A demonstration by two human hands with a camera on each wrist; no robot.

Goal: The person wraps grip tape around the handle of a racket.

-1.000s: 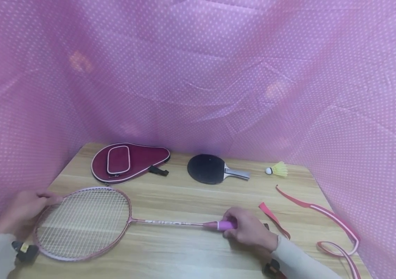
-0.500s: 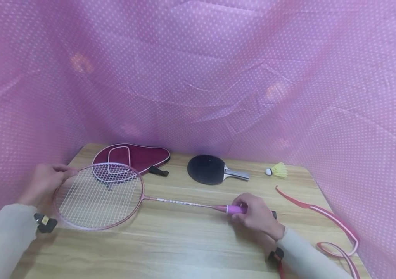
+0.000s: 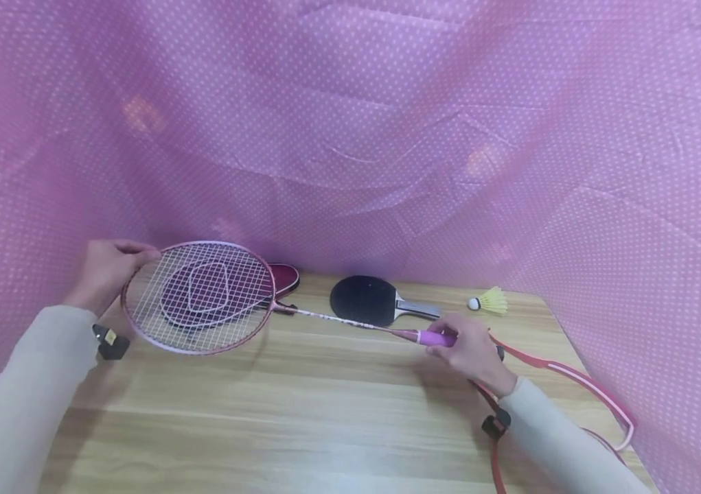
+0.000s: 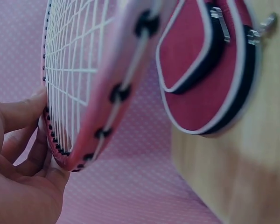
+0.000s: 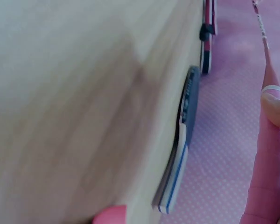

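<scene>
A pink badminton racket (image 3: 202,296) is held in the air above the wooden table (image 3: 301,412), head to the left. My left hand (image 3: 106,269) pinches the rim of its strung head (image 4: 84,93). My right hand (image 3: 470,353) grips the pink handle (image 3: 437,338) (image 5: 266,163). Behind the strings lies a dark red paddle case (image 3: 282,278) (image 4: 203,70), mostly seen through the racket head in the head view.
A black table-tennis paddle (image 3: 365,300) (image 5: 184,140) lies at the back middle, a yellow shuttlecock (image 3: 489,300) to its right. A pink strap (image 3: 579,381) curls along the table's right edge. Pink dotted fabric (image 3: 350,137) walls the table on three sides.
Both hands have lifted the racket off the table and carried it up and away, so its head now hangs in front of the red case.
</scene>
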